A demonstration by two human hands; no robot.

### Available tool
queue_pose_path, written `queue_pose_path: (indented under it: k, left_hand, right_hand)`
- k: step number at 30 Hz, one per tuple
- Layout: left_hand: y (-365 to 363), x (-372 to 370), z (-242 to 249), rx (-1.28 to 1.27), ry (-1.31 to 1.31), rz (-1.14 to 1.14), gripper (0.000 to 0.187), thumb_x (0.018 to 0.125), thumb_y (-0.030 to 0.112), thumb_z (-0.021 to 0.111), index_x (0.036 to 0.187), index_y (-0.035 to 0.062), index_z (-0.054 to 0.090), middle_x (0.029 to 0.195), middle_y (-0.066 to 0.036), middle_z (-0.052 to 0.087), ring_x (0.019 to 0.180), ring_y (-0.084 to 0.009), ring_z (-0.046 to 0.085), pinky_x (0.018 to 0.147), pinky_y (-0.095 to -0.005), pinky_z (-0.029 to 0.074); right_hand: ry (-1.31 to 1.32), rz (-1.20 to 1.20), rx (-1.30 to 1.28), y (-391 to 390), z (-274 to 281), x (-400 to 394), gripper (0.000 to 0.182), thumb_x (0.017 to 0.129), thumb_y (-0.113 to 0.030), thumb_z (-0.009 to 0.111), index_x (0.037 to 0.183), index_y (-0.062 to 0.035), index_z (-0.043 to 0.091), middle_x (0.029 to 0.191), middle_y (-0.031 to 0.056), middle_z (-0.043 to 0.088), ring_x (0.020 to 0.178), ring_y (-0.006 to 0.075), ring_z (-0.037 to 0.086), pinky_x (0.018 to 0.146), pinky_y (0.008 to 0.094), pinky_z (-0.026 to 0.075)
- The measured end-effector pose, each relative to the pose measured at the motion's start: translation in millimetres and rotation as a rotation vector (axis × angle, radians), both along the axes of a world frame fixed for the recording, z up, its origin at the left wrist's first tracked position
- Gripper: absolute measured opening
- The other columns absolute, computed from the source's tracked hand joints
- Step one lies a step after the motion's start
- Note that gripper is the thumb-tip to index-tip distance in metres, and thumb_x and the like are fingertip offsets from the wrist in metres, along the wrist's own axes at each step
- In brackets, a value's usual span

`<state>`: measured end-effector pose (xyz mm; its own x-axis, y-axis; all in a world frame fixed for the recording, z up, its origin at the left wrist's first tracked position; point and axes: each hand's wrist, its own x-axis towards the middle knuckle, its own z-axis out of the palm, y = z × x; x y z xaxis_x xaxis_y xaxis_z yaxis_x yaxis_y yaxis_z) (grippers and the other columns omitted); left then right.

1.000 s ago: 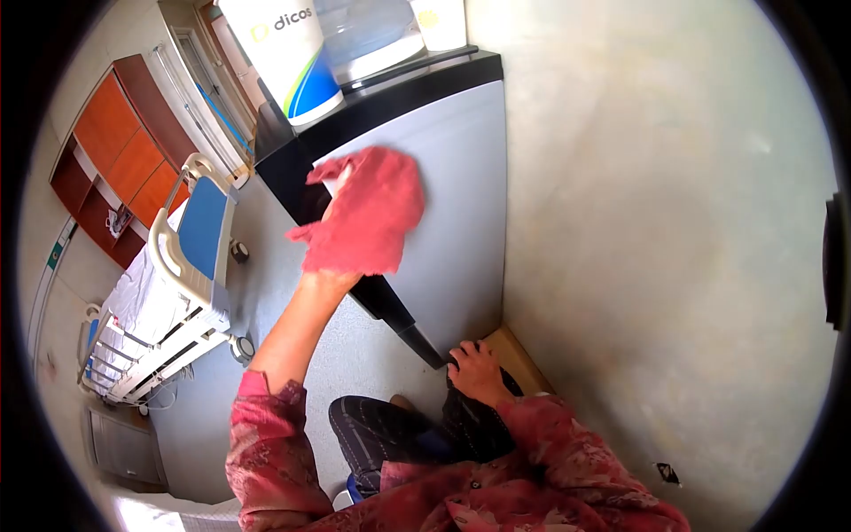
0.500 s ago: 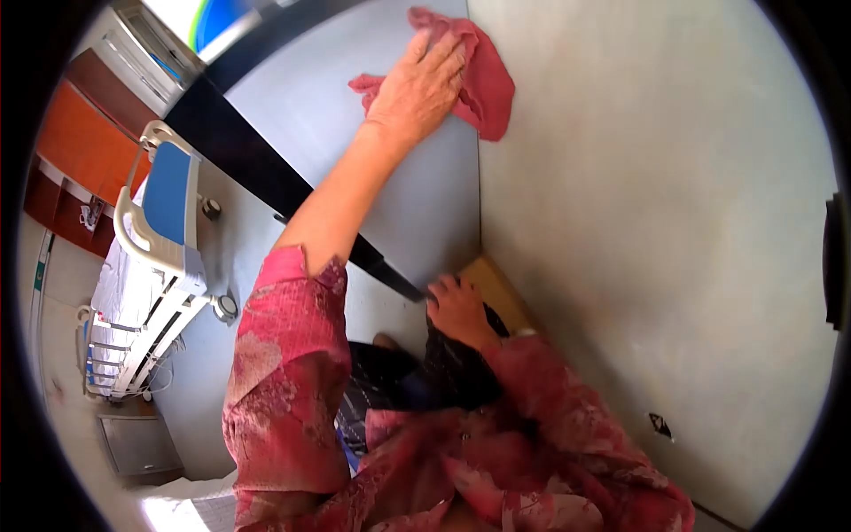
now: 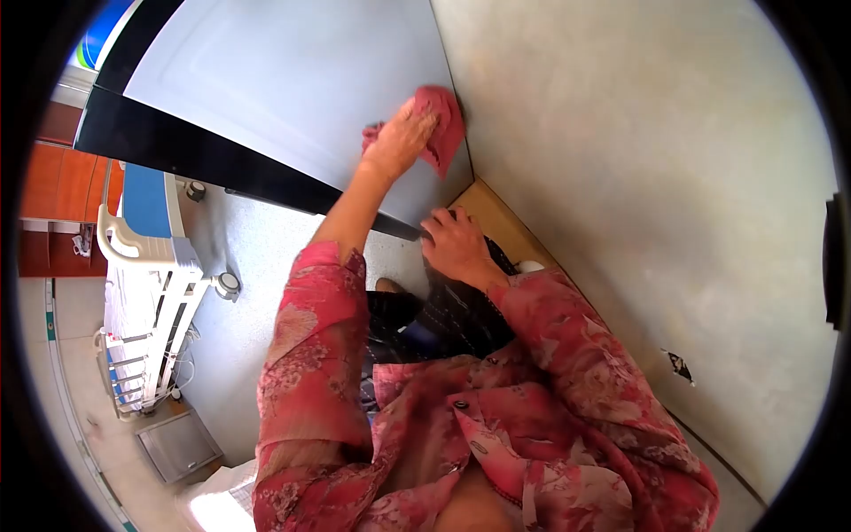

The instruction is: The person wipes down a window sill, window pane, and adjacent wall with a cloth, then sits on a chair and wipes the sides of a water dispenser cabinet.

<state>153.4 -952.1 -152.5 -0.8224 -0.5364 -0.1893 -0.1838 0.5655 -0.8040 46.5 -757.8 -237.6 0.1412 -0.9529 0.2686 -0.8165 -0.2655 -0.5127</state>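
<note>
My left hand (image 3: pixel 401 144) presses a red cloth (image 3: pixel 446 133) against the pale grey side panel (image 3: pixel 292 71), near where it meets the wall. Part of the cloth bunches out by the thumb side, and the rest spreads past the fingers. A black edge strip (image 3: pixel 222 158) runs down the front of the panel. Lower down, my right hand (image 3: pixel 456 244) rests over my bent knee in dark patterned trousers (image 3: pixel 465 310). Its fingers are apart and slightly bent, with nothing seen in them, close to the lower end of the black strip.
A pale wall (image 3: pixel 620 160) rises close on my right, with a small damaged spot (image 3: pixel 678 365). A tan strip (image 3: pixel 496 213) lies along its base. To the left stands a wheeled bed (image 3: pixel 146 257) with a blue end panel, before orange-red cabinets (image 3: pixel 66 182).
My left hand has slid the red cloth lower along the panel, closer to my body. My right hand stays on the knee. The camera view has tilted and shifted.
</note>
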Motion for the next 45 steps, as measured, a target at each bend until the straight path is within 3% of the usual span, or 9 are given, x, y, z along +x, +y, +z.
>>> queue_pose_path:
  k: [8,13,14,19,23,27,33,37,45]
  left_hand:
    - [35.3,50.0,-105.0,0.07,-0.182,-0.085,0.057,0.1,0.03,0.046,0.153,0.0103,0.044,0.158,-0.002,0.043,0.151,-0.0242,0.032,0.128,-0.0512,0.009]
    - [61.9,86.5,-129.3,0.247,-0.294,-0.001,0.038,0.097,0.033,0.051,0.125,0.0184,0.073,0.142,0.001,0.057,0.142,-0.0225,0.041,0.127,-0.0555,0.004]
    - [66.1,90.7,-124.3,0.236,-0.101,-0.013,0.033,0.094,0.029,0.056,0.119,0.0193,0.075,0.128,0.001,0.063,0.137,-0.0216,0.045,0.127,-0.055,0.005]
    - [75.3,99.6,-35.2,0.217,0.086,0.023,0.04,0.085,0.021,0.061,0.123,0.016,0.073,0.127,-0.003,0.061,0.132,-0.0226,0.05,0.127,-0.0537,0.012]
    - [80.7,106.7,44.5,0.081,0.203,0.037,0.055,0.088,0.023,0.059,0.141,0.0081,0.06,0.146,-0.004,0.056,0.135,-0.0219,0.051,0.122,-0.058,0.023]
    - [89.7,119.9,115.6,-0.03,0.551,-0.037,0.053,0.083,0.021,0.062,0.135,0.0094,0.065,0.139,-0.005,0.06,0.125,-0.0209,0.059,0.121,-0.0601,0.024]
    - [103.4,139.1,225.3,-0.365,0.628,-0.022,0.034,0.081,0.022,0.066,0.113,0.0157,0.075,0.116,-0.002,0.068,0.122,-0.0226,0.061,0.116,-0.0651,0.029]
    - [108.3,151.6,296.3,-0.677,0.788,-0.044,0.036,0.079,0.015,0.068,0.114,0.0107,0.071,0.113,-0.006,0.067,0.118,-0.0277,0.062,0.113,-0.0562,0.036]
    - [110.8,167.5,204.6,-0.504,0.874,-0.01,0.024,0.071,0.015,0.067,0.094,0.0076,0.068,0.099,-0.01,0.064,0.105,-0.0305,0.064,0.1,-0.0562,0.046]
  right_hand:
    - [0.026,0.007,-0.014,-3.9,-2.2,-1.9,0.035,0.082,-0.027,0.07,0.112,-0.0097,0.072,0.12,0.0092,0.064,0.115,0.0364,0.056,0.09,0.0511,0.048]
    - [0.021,0.013,0.059,-5.8,-2.2,-0.3,0.033,0.087,-0.029,0.066,0.115,-0.0117,0.071,0.129,0.0088,0.063,0.118,0.035,0.055,0.097,0.0495,0.046]
    - [0.026,0.011,0.036,-5.5,-3.7,0.1,0.032,0.087,-0.029,0.066,0.114,-0.0115,0.072,0.128,0.0087,0.063,0.117,0.0348,0.056,0.096,0.0493,0.047]
    - [0.034,0.03,0.035,-1.5,0.2,3.4,0.031,0.088,-0.029,0.066,0.112,-0.0112,0.072,0.127,0.0083,0.064,0.115,0.0342,0.057,0.096,0.0494,0.047]
    - [-0.011,0.039,-0.044,1.3,-3.3,1.8,0.03,0.083,-0.027,0.07,0.108,-0.0101,0.071,0.119,0.0088,0.064,0.114,0.0373,0.056,0.088,0.0515,0.049]
    - [-0.032,0.04,-0.094,5.5,-1.9,1.6,0.029,0.083,-0.027,0.07,0.107,-0.0104,0.07,0.118,0.0083,0.063,0.114,0.0371,0.056,0.088,0.0512,0.048]
    - [-0.034,0.024,-0.089,7.6,-1.6,2.2,0.028,0.084,-0.026,0.071,0.108,-0.0119,0.07,0.119,0.0074,0.062,0.114,0.0371,0.055,0.091,0.0511,0.047]
    - [-0.023,0.04,-0.147,10.3,-4.0,3.7,0.027,0.085,-0.023,0.072,0.109,-0.01,0.068,0.12,0.0088,0.062,0.11,0.0358,0.057,0.089,0.0484,0.049]
    - [-0.032,0.047,-0.113,7.8,-7.8,6.1,0.03,0.084,-0.024,0.071,0.112,-0.0109,0.07,0.121,0.0075,0.061,0.118,0.0389,0.053,0.091,0.0523,0.048]
